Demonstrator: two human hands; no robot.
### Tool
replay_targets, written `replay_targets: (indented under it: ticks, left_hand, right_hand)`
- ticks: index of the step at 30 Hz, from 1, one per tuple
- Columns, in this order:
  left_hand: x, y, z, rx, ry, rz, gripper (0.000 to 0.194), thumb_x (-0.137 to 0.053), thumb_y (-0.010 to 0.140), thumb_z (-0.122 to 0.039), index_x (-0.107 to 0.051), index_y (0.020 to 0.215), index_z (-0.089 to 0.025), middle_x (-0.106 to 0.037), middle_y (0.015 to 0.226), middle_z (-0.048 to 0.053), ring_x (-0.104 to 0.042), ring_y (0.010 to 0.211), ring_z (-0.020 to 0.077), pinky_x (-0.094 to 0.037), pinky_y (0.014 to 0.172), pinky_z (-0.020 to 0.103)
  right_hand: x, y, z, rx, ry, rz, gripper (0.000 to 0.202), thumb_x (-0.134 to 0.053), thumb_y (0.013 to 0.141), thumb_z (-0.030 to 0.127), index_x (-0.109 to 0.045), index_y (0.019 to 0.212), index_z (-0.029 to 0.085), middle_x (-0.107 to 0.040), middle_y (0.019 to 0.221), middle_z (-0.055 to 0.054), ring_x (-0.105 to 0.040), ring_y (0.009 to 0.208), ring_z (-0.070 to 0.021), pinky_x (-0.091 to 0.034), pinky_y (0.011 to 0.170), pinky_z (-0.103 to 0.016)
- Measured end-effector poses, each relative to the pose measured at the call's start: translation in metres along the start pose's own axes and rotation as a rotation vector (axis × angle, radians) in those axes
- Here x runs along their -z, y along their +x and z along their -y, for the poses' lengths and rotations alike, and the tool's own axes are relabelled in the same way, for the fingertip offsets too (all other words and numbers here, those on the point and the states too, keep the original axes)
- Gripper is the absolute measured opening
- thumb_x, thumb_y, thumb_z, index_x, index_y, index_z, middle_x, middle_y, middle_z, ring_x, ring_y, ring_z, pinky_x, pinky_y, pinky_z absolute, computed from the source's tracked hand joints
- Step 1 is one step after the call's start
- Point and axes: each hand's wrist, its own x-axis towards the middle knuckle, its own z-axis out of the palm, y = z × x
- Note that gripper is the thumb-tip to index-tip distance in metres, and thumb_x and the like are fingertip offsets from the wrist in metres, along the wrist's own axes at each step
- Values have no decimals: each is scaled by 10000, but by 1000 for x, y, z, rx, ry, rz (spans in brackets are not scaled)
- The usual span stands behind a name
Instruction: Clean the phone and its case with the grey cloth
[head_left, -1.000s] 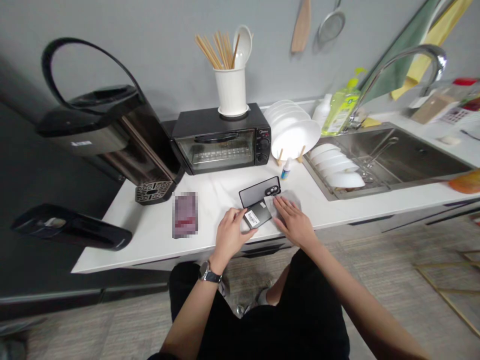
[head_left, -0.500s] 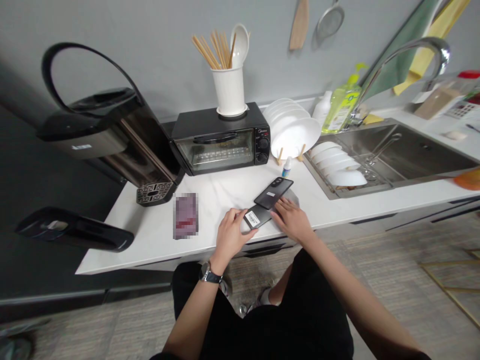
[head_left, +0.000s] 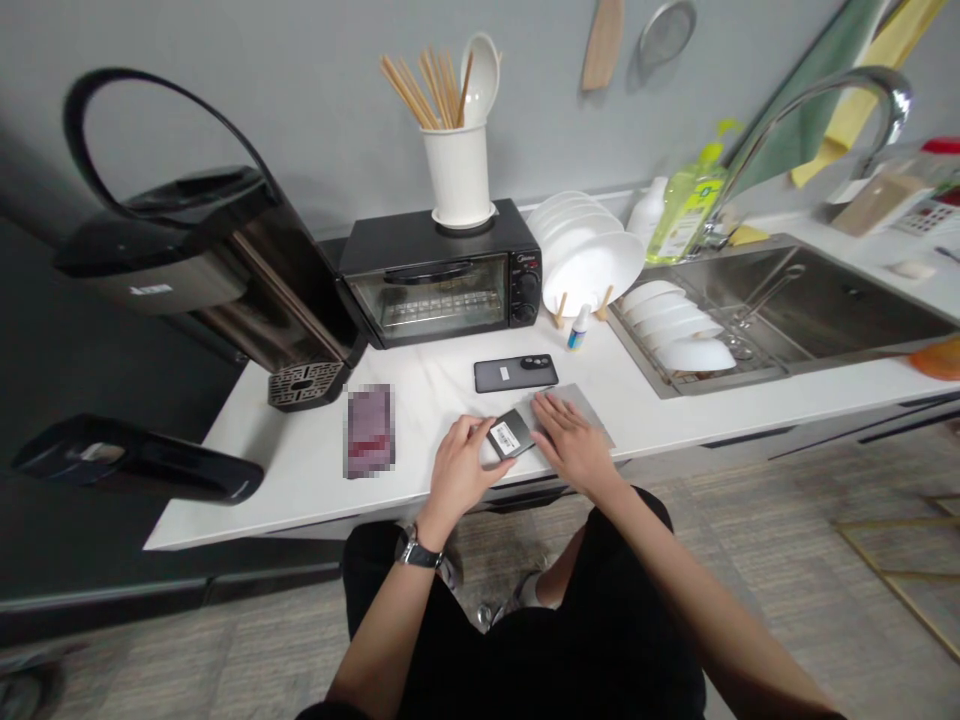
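My left hand [head_left: 463, 462] grips the near-left edges of a dark flat device [head_left: 512, 434] with a white barcode label, its thumb along the front and its fingers at the back. The device rests on the counter, and its right end meets a grey cloth [head_left: 587, 410]. My right hand [head_left: 570, 440] lies flat on that cloth with fingers stretched out, hiding part of it. Behind both hands a black phone [head_left: 516, 374] lies back up, camera end to the right. A small white spray bottle [head_left: 578, 328] with a blue label stands beyond the phone.
A blurred-out purple packet [head_left: 369, 430] lies to the left. Behind stand a coffee machine [head_left: 255, 290], a toaster oven [head_left: 442, 290] bearing a chopstick holder [head_left: 459, 175], and racked plates [head_left: 592, 270]. On the right, the sink [head_left: 825, 310] holds bowls [head_left: 686, 335]. The counter's front edge runs close to my hands.
The black phone, tilted over the labelled device before, now lies flat farther back and left. My right hand has moved slightly left and flattened on the cloth. My left hand keeps its grip.
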Motion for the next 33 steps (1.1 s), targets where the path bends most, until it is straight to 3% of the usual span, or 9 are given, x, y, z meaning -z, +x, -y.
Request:
replay_targets:
  ticks: [4,7,11,14,17,21,24,29,33]
  left_hand:
    - [1,-2,3,-1,-16,15,651,-840,825,-274,-587,1423,-250,-599,1264,85,-625,1148,283,-560,1026,450]
    - [2,-2,4,-1,-24,10,659,-859,816,-309,-592,1416,-253,-600,1269,87,-619,1175,292,-550,1047,459]
    - [1,-1,4,1,-34,15,647,-865,817,-346,-603,1401,-252,-602,1276,85,-615,1205,296,-528,1087,471]
    - [0,0,5,-2,-34,24,643,-854,823,-320,-602,1410,-245,-599,1283,87,-623,1185,288,-538,1066,458]
    - [1,-1,6,-7,-47,32,638,-837,831,-272,-598,1422,-250,-599,1284,84,-631,1144,272,-551,1035,440]
    - [3,0,5,-10,-66,31,651,-863,822,-348,-604,1416,-283,-605,1271,75,-619,1192,287,-530,1072,459]
    - [3,1,4,1,-65,28,650,-872,810,-355,-612,1403,-296,-608,1254,68,-623,1189,288,-528,1074,461]
    - [2,-1,7,-5,-50,40,615,-834,840,-291,-607,1410,-253,-601,1272,83,-627,1166,279,-543,1047,449]
    - [3,-1,6,-1,-48,36,649,-866,819,-344,-606,1406,-249,-601,1287,85,-614,1214,293,-522,1092,465]
  right_hand:
    - [-11,0,33,182,106,104,581,-455,1104,419,-454,1598,112,-488,1623,-160,-457,1527,-278,-394,1270,-514]
    - [0,-15,16,182,105,114,534,-422,1119,370,-429,1620,186,-490,1633,-104,-439,1540,-246,-398,1268,-506]
    - [6,-9,-12,-24,-16,-10,557,-431,1113,384,-416,1630,176,-463,1646,-134,-420,1548,-307,-387,1258,-563]
    - [-4,1,10,50,15,22,594,-459,1102,420,-430,1615,122,-463,1640,-166,-403,1557,-313,-369,1270,-554]
    - [-7,-7,31,200,108,109,605,-466,1101,430,-399,1634,151,-470,1640,-145,-432,1544,-271,-380,1272,-518]
    - [6,-21,8,94,66,67,575,-443,1108,370,-357,1661,239,-476,1642,-99,-444,1537,-275,-406,1253,-544]
    - [3,-10,0,-36,-22,-15,624,-465,1095,418,-358,1661,177,-458,1647,-153,-419,1548,-326,-388,1252,-584]
    - [-11,-1,32,143,82,81,802,-541,1036,595,-374,1640,94,-433,1650,-208,-425,1544,-330,-381,1266,-534]
    - [0,-10,8,64,41,45,624,-453,1095,483,-413,1628,160,-464,1646,-151,-437,1539,-308,-390,1257,-550]
